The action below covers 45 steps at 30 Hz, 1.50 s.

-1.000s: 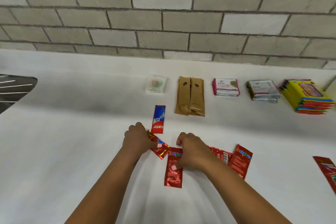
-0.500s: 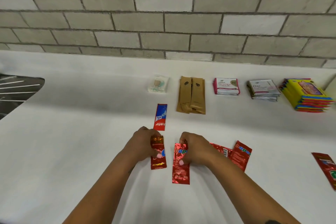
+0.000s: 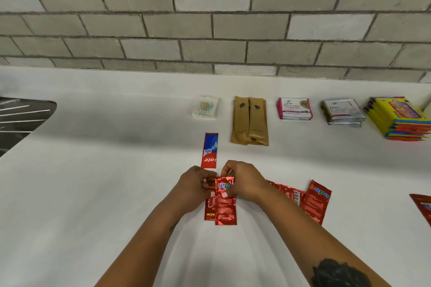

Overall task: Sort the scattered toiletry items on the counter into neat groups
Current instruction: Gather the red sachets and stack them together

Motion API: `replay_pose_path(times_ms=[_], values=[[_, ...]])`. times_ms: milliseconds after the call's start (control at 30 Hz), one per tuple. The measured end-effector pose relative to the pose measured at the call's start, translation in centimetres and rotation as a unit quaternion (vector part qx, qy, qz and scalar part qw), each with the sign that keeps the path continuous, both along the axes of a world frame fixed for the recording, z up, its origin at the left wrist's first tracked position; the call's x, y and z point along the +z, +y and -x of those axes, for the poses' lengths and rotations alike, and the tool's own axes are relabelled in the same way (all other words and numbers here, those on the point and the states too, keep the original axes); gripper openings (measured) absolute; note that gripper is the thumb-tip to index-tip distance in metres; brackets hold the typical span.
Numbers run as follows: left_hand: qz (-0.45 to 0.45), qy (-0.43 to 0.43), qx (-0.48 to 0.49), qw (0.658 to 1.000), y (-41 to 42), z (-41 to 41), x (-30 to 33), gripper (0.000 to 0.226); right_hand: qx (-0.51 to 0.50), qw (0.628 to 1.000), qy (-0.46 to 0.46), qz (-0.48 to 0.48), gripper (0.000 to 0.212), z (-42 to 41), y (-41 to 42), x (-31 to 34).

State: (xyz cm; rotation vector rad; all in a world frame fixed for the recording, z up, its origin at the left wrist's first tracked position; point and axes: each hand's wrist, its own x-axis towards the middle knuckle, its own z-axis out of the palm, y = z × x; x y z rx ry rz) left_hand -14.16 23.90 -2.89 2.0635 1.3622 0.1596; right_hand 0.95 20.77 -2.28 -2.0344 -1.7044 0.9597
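Near the middle of the white counter [image 3: 93, 193], my left hand [image 3: 194, 185] pinches a red foil sachet [image 3: 209, 209] by its top. My right hand [image 3: 245, 184] pinches a second red sachet [image 3: 225, 207], which overlaps the first one's right edge. Two more red sachets [image 3: 314, 202] lie just right of my right wrist. Another red sachet [image 3: 423, 207] is cut off at the right edge. A red and blue toothpaste sachet [image 3: 210, 150] lies flat just beyond my hands.
Along the back stand a cotton swab packet [image 3: 205, 107], brown paper sleeves [image 3: 249, 121], a pink sachet stack [image 3: 294, 108], a silver sachet stack [image 3: 342, 113] and a yellow packet stack [image 3: 401, 119]. A metal sink [image 3: 21, 119] is at the left. A brick wall [image 3: 210, 18] backs the counter.
My hands have come together. The right-hand sachet has slid left and now overlaps the left-hand sachet, which was turned from slanted to upright.
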Motion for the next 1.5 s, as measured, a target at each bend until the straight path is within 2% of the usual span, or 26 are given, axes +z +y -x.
replay_pose_path(times_ms=[67, 167, 300, 367, 467, 567, 633, 700, 800, 867, 967, 1067, 1200, 1267, 1367, 1433, 1500], values=[[0.002, 0.006, 0.009, 1.0, 0.0, -0.1, 0.0, 0.042, -0.009, 1.0, -0.015, -0.008, 0.042, 0.3, -0.1, -0.2], [0.012, 0.013, 0.008, 1.0, 0.0, -0.2, 0.1, 0.044, -0.019, 0.999, -0.03, -0.025, 0.045, 0.4, -0.2, -0.5], [0.003, 0.028, 0.016, 0.999, -0.1, -0.3, 0.2, 0.043, -0.03, 1.0, -0.005, -0.003, 0.045, 0.0, -0.6, -0.1], [-0.019, 0.019, 0.038, 0.999, -0.2, -0.2, 0.3, 0.038, -0.044, 0.998, 0.048, -0.003, 0.032, -0.7, -0.8, 0.6], [-0.046, -0.048, 0.117, 0.991, -0.4, -0.3, 1.3, 0.035, -0.074, 0.977, 0.197, -0.03, 0.015, -1.9, -1.4, 2.5], [0.05, -0.117, 0.196, 0.972, -0.8, -1.0, 2.8, 0.045, -0.068, 0.957, 0.27, -0.075, 0.018, -2.6, -1.9, 3.9], [0.157, -0.17, 0.224, 0.947, -0.7, -1.3, 3.4, 0.049, -0.058, 0.955, 0.273, -0.101, 0.027, -2.7, -2.2, 4.2], [0.24, -0.232, 0.232, 0.914, -0.9, -1.3, 3.8, 0.043, -0.05, 0.953, 0.275, -0.117, 0.033, -2.5, -2.6, 3.9], [0.239, -0.268, 0.238, 0.902, -0.7, -1.1, 3.7, 0.04, -0.034, 0.965, 0.239, -0.099, 0.034, -2.4, -3.2, 3.3], [0.203, -0.266, 0.248, 0.909, -0.7, -1.0, 3.7, 0.039, -0.032, 0.97, 0.23, -0.076, 0.032, -2.5, -3.5, 2.6], [0.181, -0.277, 0.248, 0.911, -0.7, -0.8, 3.7, 0.034, -0.071, 0.958, 0.27, -0.056, 0.024, -2.4, -3.6, 2.0], [0.157, -0.277, 0.248, 0.915, -0.9, -0.7, 3.8, 0.031, -0.113, 0.948, 0.296, -0.019, 0.027, -2.2, -3.6, 2.0], [0.175, -0.281, 0.273, 0.903, -1.4, -0.8, 3.7, 0.024, -0.198, 0.893, 0.404, 0.007, 0.036, -1.2, -3.5, 1.5], [0.198, -0.254, 0.258, 0.911, -1.6, -0.6, 3.7, 0.021, -0.271, 0.869, 0.414, 0.002, 0.033, -0.9, -3.1, 1.3], [0.244, -0.145, 0.163, 0.945, -1.9, -0.3, 4.3, 0.013, -0.327, 0.838, 0.436, -0.012, 0.02, -1.0, -2.1, 1.2], [0.251, -0.092, 0.113, 0.957, -2.0, 0.0, 4.2, 0.012, -0.323, 0.85, 0.417, -0.025, 0.014, -0.9, -1.6, 1.3], [0.208, -0.082, 0.11, 0.968, -1.8, 0.4, 3.7, 0.012, -0.289, 0.883, 0.369, -0.015, 0.012, -0.7, -1.3, 1.1]])
